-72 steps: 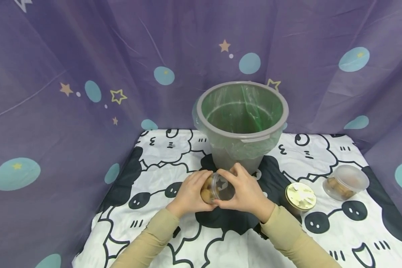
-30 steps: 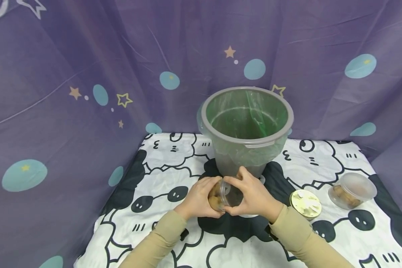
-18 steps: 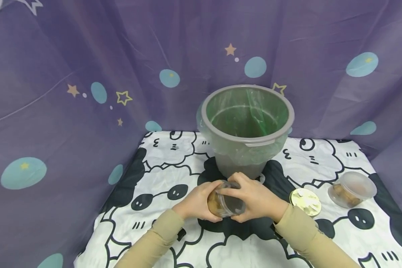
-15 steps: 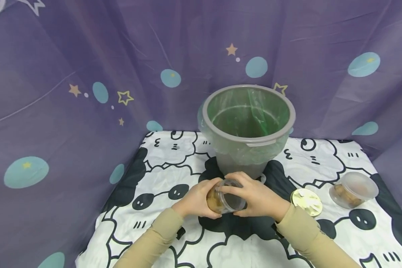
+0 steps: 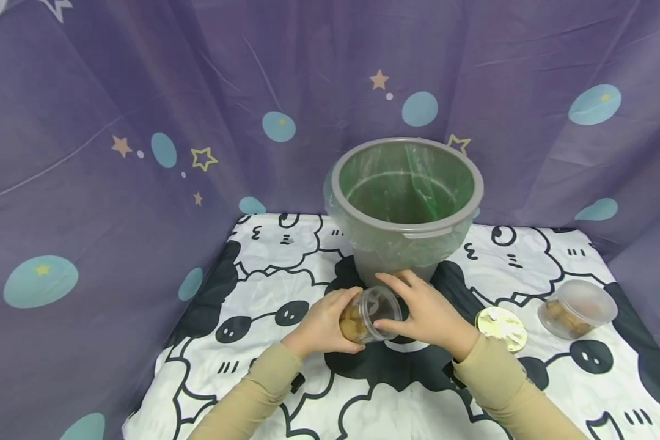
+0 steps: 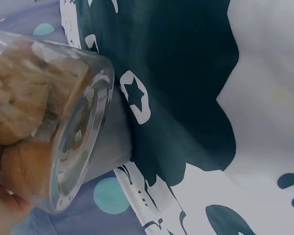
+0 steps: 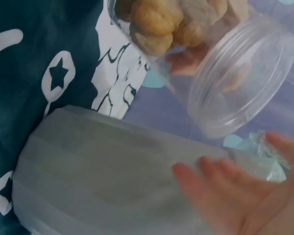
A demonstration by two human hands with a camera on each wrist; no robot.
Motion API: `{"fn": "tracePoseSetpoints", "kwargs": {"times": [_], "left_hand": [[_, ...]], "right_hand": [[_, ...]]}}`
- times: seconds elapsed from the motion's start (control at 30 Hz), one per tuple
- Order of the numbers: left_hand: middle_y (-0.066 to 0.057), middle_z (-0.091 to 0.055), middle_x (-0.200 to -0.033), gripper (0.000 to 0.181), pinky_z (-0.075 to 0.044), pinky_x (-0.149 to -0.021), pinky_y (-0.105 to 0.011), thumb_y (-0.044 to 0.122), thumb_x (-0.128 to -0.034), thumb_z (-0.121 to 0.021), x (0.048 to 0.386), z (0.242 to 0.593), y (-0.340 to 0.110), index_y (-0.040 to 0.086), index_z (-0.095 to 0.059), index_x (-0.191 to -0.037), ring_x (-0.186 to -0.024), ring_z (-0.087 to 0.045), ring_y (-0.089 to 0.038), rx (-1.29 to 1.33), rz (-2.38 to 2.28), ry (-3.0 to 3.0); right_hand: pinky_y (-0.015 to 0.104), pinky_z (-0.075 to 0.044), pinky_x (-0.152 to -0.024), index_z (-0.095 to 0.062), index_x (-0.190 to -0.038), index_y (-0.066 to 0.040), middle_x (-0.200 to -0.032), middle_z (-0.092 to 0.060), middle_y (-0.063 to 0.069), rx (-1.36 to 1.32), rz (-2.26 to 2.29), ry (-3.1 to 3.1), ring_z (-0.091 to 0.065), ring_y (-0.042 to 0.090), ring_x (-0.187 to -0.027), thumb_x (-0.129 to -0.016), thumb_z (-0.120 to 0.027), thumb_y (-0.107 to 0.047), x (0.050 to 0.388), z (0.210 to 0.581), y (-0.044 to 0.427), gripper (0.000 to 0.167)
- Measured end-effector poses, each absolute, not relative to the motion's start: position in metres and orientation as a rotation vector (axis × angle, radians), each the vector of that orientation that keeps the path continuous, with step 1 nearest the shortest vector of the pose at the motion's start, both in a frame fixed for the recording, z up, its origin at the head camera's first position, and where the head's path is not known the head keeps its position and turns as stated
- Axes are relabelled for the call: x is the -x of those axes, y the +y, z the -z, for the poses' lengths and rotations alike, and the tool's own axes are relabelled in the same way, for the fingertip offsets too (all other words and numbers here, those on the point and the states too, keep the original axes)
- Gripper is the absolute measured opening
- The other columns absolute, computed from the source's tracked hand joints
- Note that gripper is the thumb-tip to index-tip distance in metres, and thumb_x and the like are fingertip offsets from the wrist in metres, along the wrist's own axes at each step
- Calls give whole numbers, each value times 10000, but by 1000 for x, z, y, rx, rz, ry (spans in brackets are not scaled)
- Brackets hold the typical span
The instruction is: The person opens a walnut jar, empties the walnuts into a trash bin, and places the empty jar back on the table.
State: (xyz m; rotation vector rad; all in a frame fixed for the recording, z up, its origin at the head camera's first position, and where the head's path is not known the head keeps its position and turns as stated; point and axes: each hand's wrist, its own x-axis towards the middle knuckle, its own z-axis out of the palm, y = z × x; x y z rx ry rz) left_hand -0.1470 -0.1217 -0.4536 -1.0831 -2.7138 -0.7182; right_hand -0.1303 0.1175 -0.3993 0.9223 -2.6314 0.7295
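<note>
A clear plastic jar [image 5: 354,322] with brown, rounded lumps inside is tilted on its side, its round clear end [image 7: 245,73] pointing right. My left hand [image 5: 324,327] grips its base half from the left, fingers curled round it. In the left wrist view the jar [image 6: 34,112] fills the left side, and a bit of the hand shows below. My right hand [image 5: 431,315] is spread around the clear end in the head view. The right wrist view shows its blurred fingers [image 7: 220,181] apart from the jar. Whether a separate lid sits on that end is hard to tell.
Behind the hands stands a grey bin [image 5: 396,260] lined with a green bag. To the right are a round container with a gold lid [image 5: 502,329] and a clear tub [image 5: 574,311] of brown pieces. A patterned cloth [image 5: 275,287] covers the table; a purple curtain [image 5: 319,61] hangs behind.
My right fingers, earlier curled over the jar's clear end, have loosened and spread off it. The left hand keeps its grip with the jar at nearly the same spot.
</note>
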Motion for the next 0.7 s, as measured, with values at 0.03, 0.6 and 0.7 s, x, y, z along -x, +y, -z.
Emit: {"fn": "tracePoseSetpoints", "kwargs": {"times": [0.03, 0.6, 0.7], "left_hand": [[-32, -570, -1210, 996, -508, -896, -337, 438, -554, -866, 147, 454, -121, 141, -394, -1380, -1056, -568, -169, 1080, 707, -2710], [-61, -571, -1224, 984, -505, -897, -346, 449, -561, -862, 146, 456, -120, 88, -428, -1367, -1077, -572, -205, 1055, 611, -2670], [-56, -572, -1225, 988, -505, -897, -346, 450, -559, -863, 146, 458, -120, 92, -427, -1371, -1075, -573, -201, 1049, 613, -2672]], "right_hand": [[393, -528, -696, -529, -1323, -133, -1091, -589, 95, -868, -707, -2669, -613, 222, -846, -733, -736, -551, 129, 400, 116, 751], [347, -535, -695, -514, -1335, -145, -1044, -557, 70, -923, -727, -2768, -588, 183, -855, -619, -856, -424, 126, 404, 110, 841], [369, -534, -749, -501, -1349, -159, -1116, -525, 77, -1032, -744, -2738, -559, 206, -942, -604, -882, -350, 127, 403, 113, 858]]}}
